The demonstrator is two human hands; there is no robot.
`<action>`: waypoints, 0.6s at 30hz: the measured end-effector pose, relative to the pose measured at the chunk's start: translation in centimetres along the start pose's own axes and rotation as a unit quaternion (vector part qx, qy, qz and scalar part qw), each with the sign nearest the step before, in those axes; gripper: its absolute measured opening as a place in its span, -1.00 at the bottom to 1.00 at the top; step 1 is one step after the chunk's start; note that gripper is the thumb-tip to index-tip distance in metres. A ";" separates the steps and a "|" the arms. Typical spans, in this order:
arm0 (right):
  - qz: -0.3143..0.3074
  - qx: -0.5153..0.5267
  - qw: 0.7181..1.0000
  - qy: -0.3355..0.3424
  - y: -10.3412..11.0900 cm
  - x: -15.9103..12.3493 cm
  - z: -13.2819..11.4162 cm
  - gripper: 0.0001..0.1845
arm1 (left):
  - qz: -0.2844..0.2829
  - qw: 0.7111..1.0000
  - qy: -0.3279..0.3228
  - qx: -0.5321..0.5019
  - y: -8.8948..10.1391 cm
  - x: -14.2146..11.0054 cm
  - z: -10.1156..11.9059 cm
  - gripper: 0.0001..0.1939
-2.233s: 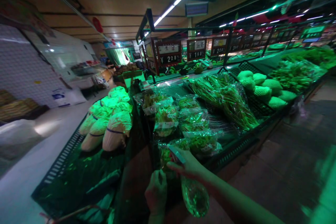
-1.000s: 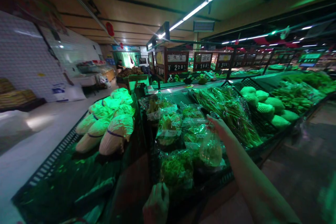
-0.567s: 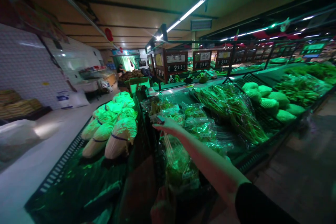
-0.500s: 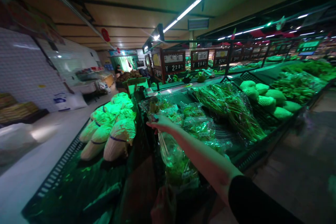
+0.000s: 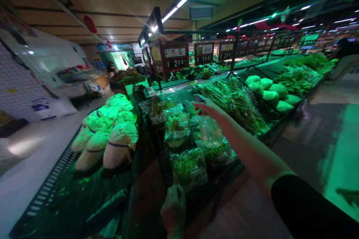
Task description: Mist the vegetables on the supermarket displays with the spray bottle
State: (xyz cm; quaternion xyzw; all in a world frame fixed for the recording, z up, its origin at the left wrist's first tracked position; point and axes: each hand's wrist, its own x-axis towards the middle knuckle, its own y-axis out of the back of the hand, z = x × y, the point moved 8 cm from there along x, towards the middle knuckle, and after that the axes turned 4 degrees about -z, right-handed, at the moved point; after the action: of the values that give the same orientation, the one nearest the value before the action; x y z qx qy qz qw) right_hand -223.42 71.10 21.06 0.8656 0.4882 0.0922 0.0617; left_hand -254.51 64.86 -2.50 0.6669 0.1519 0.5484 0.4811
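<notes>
In the head view, our right hand (image 5: 209,107) is stretched out over the middle of the produce shelf (image 5: 241,164), its fingers (image 5: 202,105) pinched round the top of a clear plastic bag (image 5: 210,132), which hangs below the hand just above the packs of bagged greens (image 5: 189,166). The light is dim and green, so we can only guess at what the bag holds; it looks nearly empty. Our left hand (image 5: 174,209) sits low at the near edge of the shelf, fingers curled, touching the bottom of the nearest pack of greens; we cannot tell whether it truly grips it.

To the left lie wrapped napa cabbages (image 5: 119,143); to the right, bundles of long green stalks (image 5: 238,106) and, farther off, net-sleeved melons (image 5: 269,95). Price signs (image 5: 175,56) stand at the far side.

The risks we see: the grip is a thin pinch on slick film, so the bag could slip out and drop among the packs. The nearest pack sits at the shelf's lip, and a tug from the left hand might tip it to the floor. The hanging bag could also snag on neighbouring wrappers.
</notes>
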 end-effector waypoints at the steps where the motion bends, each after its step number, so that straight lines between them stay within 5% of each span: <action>1: -0.027 -0.020 0.999 0.014 -0.1 -1.8 0.6 -0.69 | -0.003 1.000 -0.003 -0.006 -0.1 0.0 0.0 -0.72; 7: -0.241 -0.145 0.958 0.051 -8.1 -16.6 6.8 -0.74 | -0.006 1.000 -0.006 -0.010 -0.4 -0.1 -0.4 -0.74; 11: -0.270 -0.135 0.953 0.027 -11.4 -22.2 12.7 -0.74 | -0.013 1.000 -0.006 -0.010 -0.4 0.0 -0.5 -0.73; 14: -0.141 -0.150 0.979 0.002 -6.7 -21.9 16.3 -0.73 | -0.005 1.000 0.005 -0.003 -0.3 0.0 -0.6 -0.71; 18: 0.095 -0.163 0.979 -0.073 4.8 -22.4 19.2 -0.59 | -0.008 1.000 0.006 -0.004 -0.5 0.1 -0.5 -0.69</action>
State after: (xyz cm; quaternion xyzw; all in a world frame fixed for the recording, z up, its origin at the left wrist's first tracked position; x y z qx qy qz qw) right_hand -226.49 49.11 1.07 0.8910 0.3760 0.1123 0.2284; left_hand -254.73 65.48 -2.90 0.6606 0.1579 0.5493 0.4868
